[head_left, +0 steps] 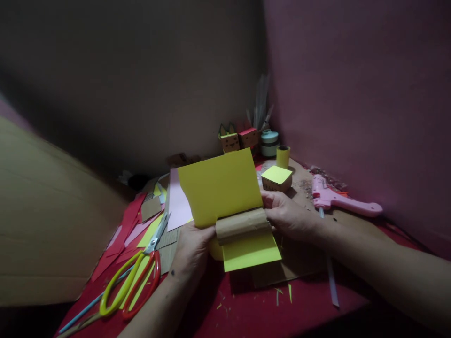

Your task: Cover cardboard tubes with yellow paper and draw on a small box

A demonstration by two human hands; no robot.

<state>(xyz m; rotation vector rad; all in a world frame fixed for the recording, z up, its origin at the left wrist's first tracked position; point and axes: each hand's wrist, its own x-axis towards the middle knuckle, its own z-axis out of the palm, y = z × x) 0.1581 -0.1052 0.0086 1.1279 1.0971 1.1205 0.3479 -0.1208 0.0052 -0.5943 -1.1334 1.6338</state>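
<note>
Both my hands hold a yellow sheet of paper (pixel 221 188) above the table, with a brown cardboard roll (pixel 243 226) lying across it. My left hand (pixel 193 251) is closed at the left end of the roll, its thumb on the paper's edge. At the right end, my right hand (pixel 280 211) grips the paper and roll, with some fingers hidden behind. The sheet's upper part stands up behind the roll, and a brighter yellow flap (pixel 252 256) sticks out below it.
Scissors (pixel 141 272) with yellow and red handles lie left, on paper scraps (pixel 130 225). A pink glue gun (pixel 341 199) rests right. Behind are a yellow-topped cardboard box (pixel 276 178), a small yellow tube (pixel 283 157), a lidded jar (pixel 269 143) and cardboard figures (pixel 230 142).
</note>
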